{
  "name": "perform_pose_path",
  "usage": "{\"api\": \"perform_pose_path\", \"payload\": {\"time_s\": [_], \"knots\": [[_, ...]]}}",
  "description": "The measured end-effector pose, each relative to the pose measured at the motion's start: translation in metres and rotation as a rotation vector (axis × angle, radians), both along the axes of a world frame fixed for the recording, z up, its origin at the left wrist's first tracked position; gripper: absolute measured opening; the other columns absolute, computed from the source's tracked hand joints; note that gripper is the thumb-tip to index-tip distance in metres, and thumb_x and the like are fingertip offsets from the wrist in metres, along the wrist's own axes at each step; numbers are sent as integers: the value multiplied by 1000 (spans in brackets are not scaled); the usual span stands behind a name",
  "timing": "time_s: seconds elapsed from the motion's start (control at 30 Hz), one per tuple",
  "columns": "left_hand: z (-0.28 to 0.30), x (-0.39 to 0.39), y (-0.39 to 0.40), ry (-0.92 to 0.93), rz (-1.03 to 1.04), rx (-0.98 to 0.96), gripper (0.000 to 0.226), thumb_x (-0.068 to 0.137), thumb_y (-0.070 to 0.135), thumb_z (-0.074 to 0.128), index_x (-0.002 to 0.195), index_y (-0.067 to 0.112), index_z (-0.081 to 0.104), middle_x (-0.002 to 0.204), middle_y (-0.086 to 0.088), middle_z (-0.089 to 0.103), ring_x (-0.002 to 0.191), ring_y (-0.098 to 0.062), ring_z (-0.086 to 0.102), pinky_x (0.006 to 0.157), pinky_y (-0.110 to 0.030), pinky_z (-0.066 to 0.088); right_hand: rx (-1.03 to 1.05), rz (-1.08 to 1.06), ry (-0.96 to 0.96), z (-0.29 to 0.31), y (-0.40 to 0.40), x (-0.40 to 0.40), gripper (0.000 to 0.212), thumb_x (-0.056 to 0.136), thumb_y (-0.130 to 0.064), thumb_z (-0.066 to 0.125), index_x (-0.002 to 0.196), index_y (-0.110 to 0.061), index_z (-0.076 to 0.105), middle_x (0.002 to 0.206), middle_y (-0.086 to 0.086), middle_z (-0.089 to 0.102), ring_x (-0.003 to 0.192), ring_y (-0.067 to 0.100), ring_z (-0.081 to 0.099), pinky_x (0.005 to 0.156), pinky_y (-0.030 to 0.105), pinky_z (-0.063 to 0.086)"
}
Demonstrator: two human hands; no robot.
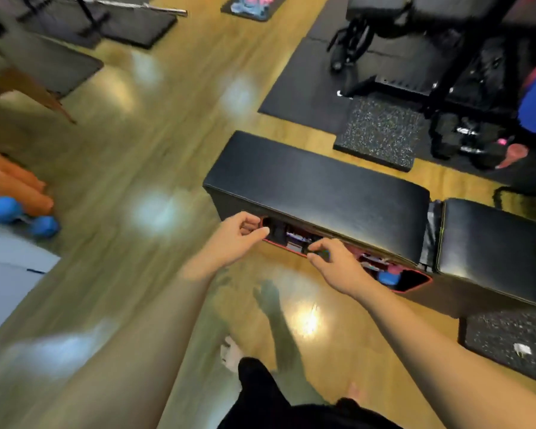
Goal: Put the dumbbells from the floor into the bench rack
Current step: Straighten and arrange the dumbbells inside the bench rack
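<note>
A black padded bench [322, 187] stands on the wood floor, with a red-rimmed rack opening [416, 285] in its near side. A black dumbbell [277, 232] with a shiny handle lies in the left part of the rack. My left hand [235, 236] curls round its left head. My right hand [334, 261] curls round its right head. Further right in the rack sit pink weights [369, 261] and a blue dumbbell [389, 278]. Another blue dumbbell [22, 216] lies on the floor at the far left. The frame is blurred.
Orange foam rollers [13, 187] lie beside the floor dumbbell. Black mats [304, 88] and a dark exercise machine [430, 66] stand behind the bench. A speckled mat [378, 134] lies at the back right. My legs and feet [232, 354] are below.
</note>
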State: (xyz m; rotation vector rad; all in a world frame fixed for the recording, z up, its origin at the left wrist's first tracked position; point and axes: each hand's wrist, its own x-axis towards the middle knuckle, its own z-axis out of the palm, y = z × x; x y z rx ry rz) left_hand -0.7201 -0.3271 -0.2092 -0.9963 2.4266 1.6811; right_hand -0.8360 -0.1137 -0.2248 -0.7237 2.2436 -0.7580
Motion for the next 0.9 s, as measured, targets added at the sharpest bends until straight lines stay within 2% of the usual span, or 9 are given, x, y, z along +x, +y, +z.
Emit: {"api": "perform_pose_path", "payload": {"time_s": [0.1,0.2,0.3,0.4,0.5,0.57,0.63,0.77,0.9], "knots": [[11,42,-44,12,57,15,27,85,27,73,107,15,62,102,-3,68,93,-12,64,90,-23,50,-31,47,-19,19,-53,23,15,94,-26,58,108,-20,62,112,1,56,107,7,50,85,15,32],[21,83,-91,13,94,18,26,86,32,72,106,20,62,98,5,66,87,-4,62,84,-17,48,-69,64,-27,31,-106,41,9,94,-29,59,102,-30,60,112,-4,58,105,9,56,90,23,41],[31,117,-134,10,145,-4,29,85,39,71,109,23,62,100,8,66,92,-7,63,84,-18,48,-111,68,-49,37,-162,55,13,93,-35,59,106,-32,61,113,-7,60,97,9,60,87,33,52],[36,142,-172,12,231,-33,35,84,43,70,111,21,63,99,6,66,91,-11,63,80,-16,47,-161,127,-53,45,-213,73,17,93,-36,58,109,-30,63,112,-9,59,96,5,59,80,20,45],[38,151,-207,47,273,-50,44,76,56,71,105,24,65,94,8,67,85,-8,62,82,-22,50,-218,159,-97,51,-260,77,16,93,-36,59,108,-31,63,113,-9,57,92,5,60,82,21,46],[39,151,-231,56,300,-52,35,79,50,72,102,25,65,95,7,67,85,-7,62,84,-25,51,-237,175,-90,53,-294,72,15,93,-34,59,107,-29,64,113,-7,56,94,4,60,86,23,48],[44,145,-256,73,334,-56,26,83,40,73,102,23,66,96,5,68,86,-8,62,85,-25,51,-244,201,-66,54,-328,65,16,94,-35,58,107,-29,63,114,-6,57,93,3,59,82,20,46],[54,120,-314,112,401,-87,25,86,26,73,105,11,68,96,-1,68,84,-10,62,80,-18,49,-271,250,-63,51,-404,46,17,94,-37,57,109,-29,62,117,-8,57,98,3,56,83,18,41],[70,89,-385,156,454,-145,24,86,27,72,104,12,69,93,3,68,81,-6,62,80,-20,50,-307,303,-62,56,-492,20,19,95,-32,57,110,-23,64,114,-6,60,77,-2,53,65,6,39]]}}
